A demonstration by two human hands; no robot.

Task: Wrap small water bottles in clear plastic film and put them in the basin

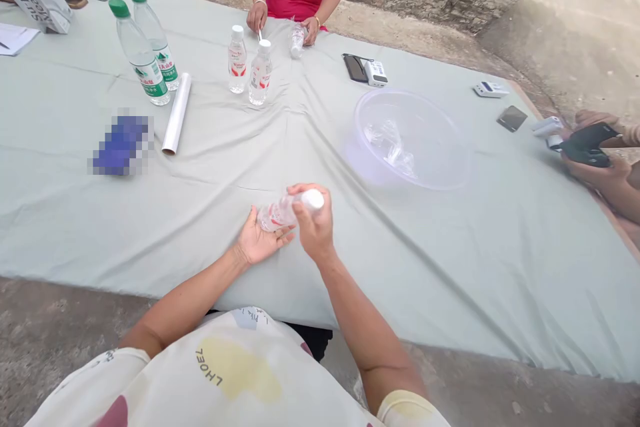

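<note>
Above the bench (225,180), the right grip (317,225) pinched a small tilted bottle (278,214) near its white cap (313,199), while the left grip (257,244) lay spread beneath, palm up, apparently for support.

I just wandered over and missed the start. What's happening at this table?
The person's right hand grips a small white-capped bottle near its cap, its lower end by the open palm of the left hand. Two similar bottles stand farther across the table. A translucent basin holding crumpled plastic sits to the right.
</note>
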